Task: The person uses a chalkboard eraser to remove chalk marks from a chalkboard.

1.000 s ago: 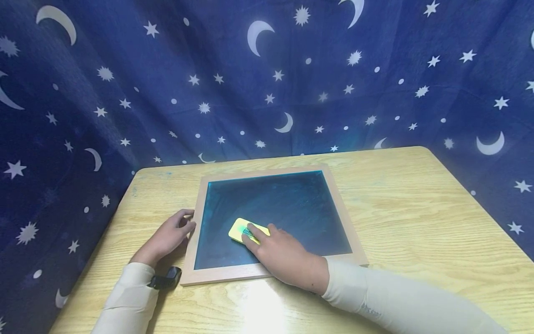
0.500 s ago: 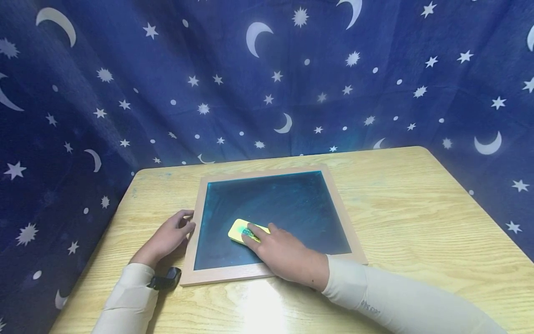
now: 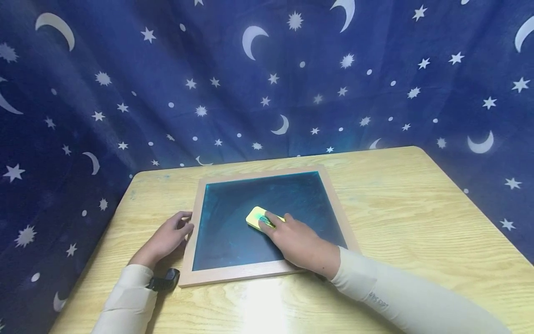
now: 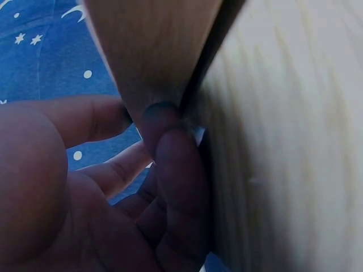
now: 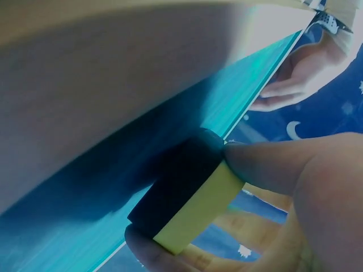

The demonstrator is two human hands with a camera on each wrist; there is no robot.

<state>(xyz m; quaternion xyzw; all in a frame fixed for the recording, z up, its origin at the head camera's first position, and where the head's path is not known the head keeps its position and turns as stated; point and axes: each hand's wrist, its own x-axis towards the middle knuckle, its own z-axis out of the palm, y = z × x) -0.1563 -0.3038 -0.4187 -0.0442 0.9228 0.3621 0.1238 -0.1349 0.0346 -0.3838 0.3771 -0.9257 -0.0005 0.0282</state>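
A chalkboard (image 3: 233,248) in a light wooden frame lies flat on the table, faint smears across its dark surface. My right hand (image 3: 304,246) holds a yellow board eraser (image 3: 255,216) with a dark felt underside, flat against the middle of the board. In the right wrist view, thumb and fingers grip the eraser (image 5: 198,212) by its sides, the felt facing the board. On the left, my left hand (image 3: 164,236) holds the frame's left edge. The left wrist view has thumb and curled fingertips against the wooden frame (image 4: 150,51), close over the tabletop.
The light wood-grain table (image 3: 409,208) extends around the board on all sides. A dark blue cloth (image 3: 225,55) with moons and stars hangs behind and beside it. A black strapped device (image 3: 167,280) sits at the left wrist, near the board's lower left corner.
My right hand has slid the eraser to the right and slightly up the board. The left hand stays at the frame's edge. The head view has shifted slightly.
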